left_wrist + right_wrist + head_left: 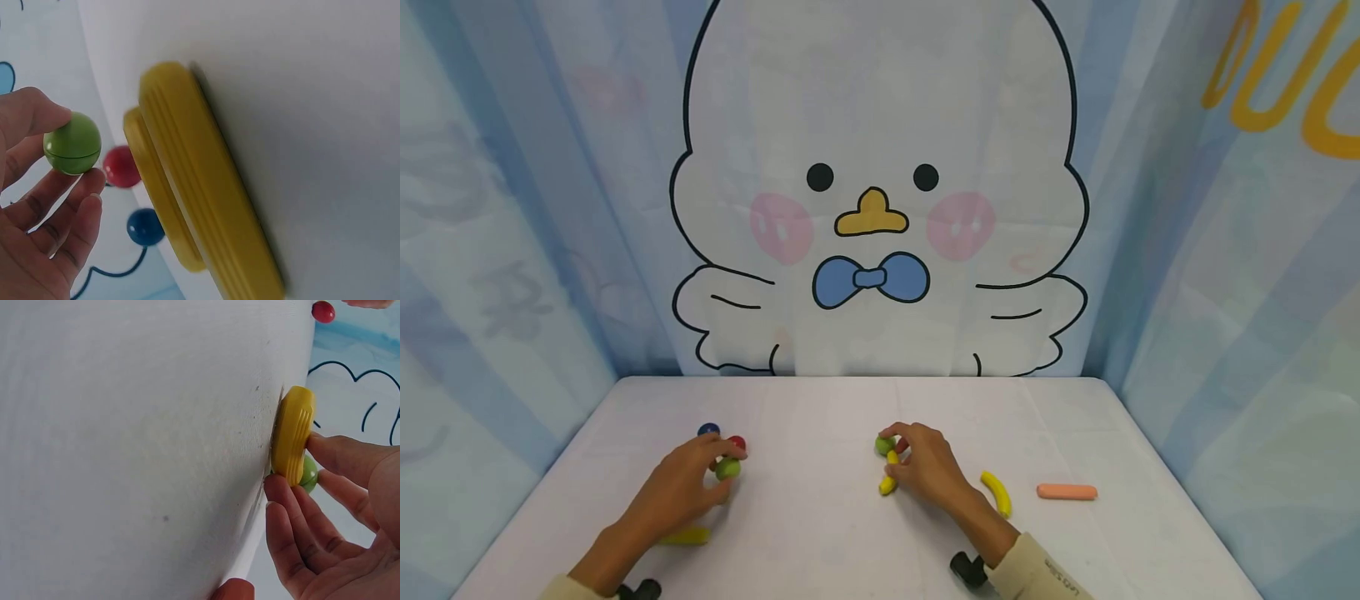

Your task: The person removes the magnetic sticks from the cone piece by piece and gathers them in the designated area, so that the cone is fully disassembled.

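My left hand [681,483] holds a small green ball [73,142] between thumb and fingers above the table. Just behind it are a red ball [737,442] and a blue ball [708,429]. Two yellow ridged sticks [206,181] lie side by side near the left wrist. With thumb and fingertips, my right hand [928,467] pinches a short yellow ridged stick [292,434] at the tabletop. A second green ball [309,474] sits behind that stick, and one right finger touches it. A little red shows beside this ball in the head view, partly hidden by the fingers.
To the right of my right hand lie a curved yellow stick [997,493] and a straight orange stick [1067,492]. The white tabletop [812,542] meets a curtain with a printed duck [872,275] at the back and curtains on both sides.
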`<state>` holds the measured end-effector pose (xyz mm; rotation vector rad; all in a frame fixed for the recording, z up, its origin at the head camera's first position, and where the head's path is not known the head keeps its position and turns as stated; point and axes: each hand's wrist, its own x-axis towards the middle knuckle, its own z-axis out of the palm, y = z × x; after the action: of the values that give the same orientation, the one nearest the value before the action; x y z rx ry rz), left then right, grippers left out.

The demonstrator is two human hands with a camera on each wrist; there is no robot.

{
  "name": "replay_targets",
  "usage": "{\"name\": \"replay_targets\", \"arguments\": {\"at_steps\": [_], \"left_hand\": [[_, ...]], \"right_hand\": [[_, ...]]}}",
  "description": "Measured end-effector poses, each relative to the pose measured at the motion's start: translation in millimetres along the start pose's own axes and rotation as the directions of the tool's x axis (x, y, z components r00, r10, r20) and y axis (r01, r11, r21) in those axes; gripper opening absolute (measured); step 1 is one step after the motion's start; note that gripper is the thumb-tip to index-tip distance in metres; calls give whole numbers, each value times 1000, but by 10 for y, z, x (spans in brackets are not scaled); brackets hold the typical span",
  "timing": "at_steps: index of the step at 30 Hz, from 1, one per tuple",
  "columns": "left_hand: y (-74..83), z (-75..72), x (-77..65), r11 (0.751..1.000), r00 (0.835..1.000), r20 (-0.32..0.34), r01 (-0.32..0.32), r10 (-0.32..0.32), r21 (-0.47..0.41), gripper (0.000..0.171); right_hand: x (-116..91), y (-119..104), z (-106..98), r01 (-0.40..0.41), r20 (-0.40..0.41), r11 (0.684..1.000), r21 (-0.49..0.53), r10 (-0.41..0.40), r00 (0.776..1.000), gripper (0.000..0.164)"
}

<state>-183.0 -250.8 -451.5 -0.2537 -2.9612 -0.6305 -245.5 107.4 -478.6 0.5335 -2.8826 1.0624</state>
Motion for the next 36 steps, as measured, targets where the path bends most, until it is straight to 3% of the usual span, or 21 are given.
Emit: {"name": "replay_targets", "arguments": {"at_steps": [6, 15, 21, 25, 36], "left_hand": [[-185, -63, -3, 999, 999, 2, 45, -45, 25, 34], [-408, -73, -15, 998, 998, -34, 56, -55, 33, 33], [-536, -35, 18, 994, 995, 13, 103, -104, 27, 30], [-573, -5, 32, 991, 991, 28, 130, -130, 31, 30], [-557, -39, -17, 994, 995, -11, 104, -103, 46, 33]], "right_hand": [[4, -3, -7, 2, 0, 1000, -3, -2, 1000, 42], [5, -2, -2, -4, 9, 1000, -2, 4, 1000, 42], [3, -4, 0, 1, 6, 1000, -1, -1, 1000, 42], [-2, -6, -4, 4, 3, 1000, 2, -4, 1000, 42], [-7, -17, -20, 18, 20, 1000, 1, -18, 1000, 41]]}}
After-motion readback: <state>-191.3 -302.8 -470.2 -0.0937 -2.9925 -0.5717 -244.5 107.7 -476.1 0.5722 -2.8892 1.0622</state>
